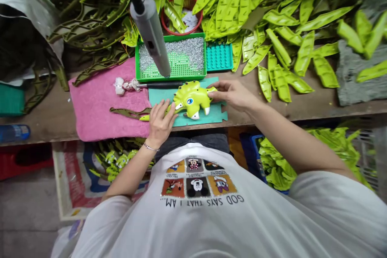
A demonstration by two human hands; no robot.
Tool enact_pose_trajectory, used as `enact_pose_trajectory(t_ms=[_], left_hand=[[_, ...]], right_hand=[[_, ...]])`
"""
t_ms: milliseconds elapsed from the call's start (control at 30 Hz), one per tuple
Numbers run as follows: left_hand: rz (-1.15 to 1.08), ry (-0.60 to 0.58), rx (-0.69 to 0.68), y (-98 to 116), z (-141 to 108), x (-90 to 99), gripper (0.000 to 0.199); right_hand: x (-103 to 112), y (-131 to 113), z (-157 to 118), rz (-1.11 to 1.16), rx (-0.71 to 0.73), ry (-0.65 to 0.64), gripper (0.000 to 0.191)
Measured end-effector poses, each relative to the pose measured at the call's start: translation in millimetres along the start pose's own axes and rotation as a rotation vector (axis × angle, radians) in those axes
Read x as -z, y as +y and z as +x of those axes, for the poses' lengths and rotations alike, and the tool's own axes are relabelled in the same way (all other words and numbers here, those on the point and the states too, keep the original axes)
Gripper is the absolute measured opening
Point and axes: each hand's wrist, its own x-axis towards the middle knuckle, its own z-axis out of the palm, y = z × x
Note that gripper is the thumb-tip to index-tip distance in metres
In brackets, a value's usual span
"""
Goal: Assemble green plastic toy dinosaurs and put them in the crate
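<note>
A lime-green toy triceratops (pixel 192 98) with a blue eye and white horns lies on a teal foam mat (pixel 213 117). My right hand (pixel 232 94) grips its back from the right. My left hand (pixel 160 123) presses on its lower body and tail, hiding part of it. A dark olive strip (pixel 127 112) runs from beneath my left hand across a pink towel (pixel 102 119). Just above the toy lies a black-handled metal tool (pixel 160 84), with white scraps (pixel 125 85) at its far end.
A grey cylindrical device (pixel 150 34) hangs above a green tray of silver pins (pixel 171 77). Beside it are a teal pegged tray (pixel 219 57) and a red basket (pixel 181 32). Lime-green leaf pieces (pixel 302 40) crowd the wooden bench (pixel 45 131). A blue crate (pixel 256 161) sits below.
</note>
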Motion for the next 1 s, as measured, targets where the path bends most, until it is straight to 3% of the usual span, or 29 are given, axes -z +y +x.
enact_pose_trajectory(t_ms=[100,233,300,400,467,533,633,833,1000], left_hand=[[0.016,-0.086,0.010,-1.1,-1.1,4.4,0.038],[0.056,-0.183,-0.027,-10.8,9.0,12.9,0.039],[0.075,-0.209,-0.082,-16.9,17.8,18.3,0.038],[0.114,-0.239,-0.144,-23.4,32.5,28.4,0.043],[0.146,-0.241,-0.181,-26.3,41.5,35.5,0.045],[0.164,-0.236,-0.215,-29.0,48.5,41.0,0.045],[0.185,-0.229,-0.256,-32.1,54.9,44.5,0.046],[0.149,-0.192,-0.342,-36.5,59.9,41.8,0.043],[0.064,-0.171,-0.120,-74.0,43.4,52.6,0.055]], right_hand=[[0.2,6.0,9.6,0.065,-0.034,-0.005,0.045],[5.1,8.1,15.1,-0.023,0.072,-0.055,0.043],[2.0,3.3,9.3,-0.196,0.232,0.019,0.040],[-11.4,-8.8,-9.3,-0.545,0.606,0.229,0.039],[-22.6,-15.4,-21.9,-0.716,0.807,0.220,0.048],[-32.3,-18.1,-29.1,-0.796,0.908,0.143,0.056],[-41.5,-16.1,-28.7,-0.834,0.962,0.159,0.051],[-49.2,-15.7,-17.6,-0.869,1.028,0.203,0.023],[-46.4,-29.2,-21.3,-0.809,1.022,0.212,0.022]])
